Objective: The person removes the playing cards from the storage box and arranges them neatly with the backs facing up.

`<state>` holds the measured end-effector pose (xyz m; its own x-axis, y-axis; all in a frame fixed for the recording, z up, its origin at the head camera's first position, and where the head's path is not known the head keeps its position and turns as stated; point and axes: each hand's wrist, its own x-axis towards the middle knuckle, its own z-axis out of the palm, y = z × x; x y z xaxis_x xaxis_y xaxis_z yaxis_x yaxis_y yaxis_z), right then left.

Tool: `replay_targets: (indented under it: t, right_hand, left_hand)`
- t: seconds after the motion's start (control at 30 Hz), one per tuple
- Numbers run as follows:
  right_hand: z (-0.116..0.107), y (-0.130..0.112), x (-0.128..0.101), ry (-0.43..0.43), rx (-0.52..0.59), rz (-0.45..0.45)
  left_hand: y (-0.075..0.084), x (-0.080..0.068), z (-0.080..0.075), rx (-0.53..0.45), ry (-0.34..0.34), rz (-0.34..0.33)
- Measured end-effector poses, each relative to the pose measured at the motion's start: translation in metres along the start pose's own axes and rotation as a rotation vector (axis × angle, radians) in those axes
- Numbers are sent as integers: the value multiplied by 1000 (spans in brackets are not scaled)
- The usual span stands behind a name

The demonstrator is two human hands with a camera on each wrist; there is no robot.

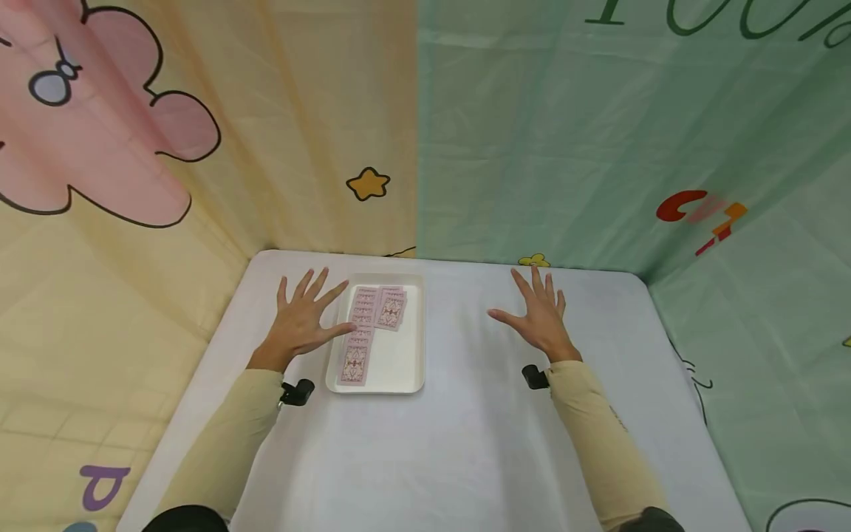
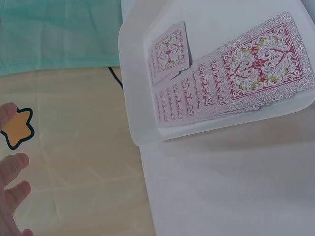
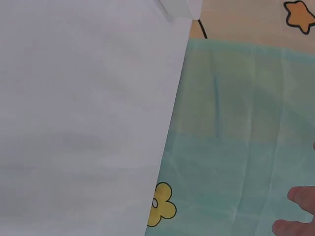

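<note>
I see my left hand [image 1: 302, 318] flat, released, just left of the playing cards [image 1: 367, 325] in the tray [image 1: 405, 362]; right hand [image 1: 540, 316] released, well apart.

One tray [image 1: 405, 373], two hands [image 1: 302, 321].

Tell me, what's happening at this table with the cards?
A person sits at a white table with both hands spread flat and open, holding nothing. The left hand lies right beside a white tray, its thumb at the tray's edge. In the tray, playing cards lie face down, fanned in an overlapping row, with a smaller pile next to them. The right hand is off to the side, away from the tray.
</note>
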<state>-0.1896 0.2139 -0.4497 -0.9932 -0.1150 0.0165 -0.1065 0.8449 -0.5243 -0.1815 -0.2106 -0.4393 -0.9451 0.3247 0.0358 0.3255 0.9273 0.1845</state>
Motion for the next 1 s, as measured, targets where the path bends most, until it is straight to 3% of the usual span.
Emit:
replay_targets:
  t: [0.53,1.0]
  right_hand:
    - [19,-14,14,47,78,-47]
    - [50,-39,35,0,176,-108]
  left_hand:
    - [-13,-2,16,-125,26,-27]
    - [-26,-5,49,-415,70,-89]
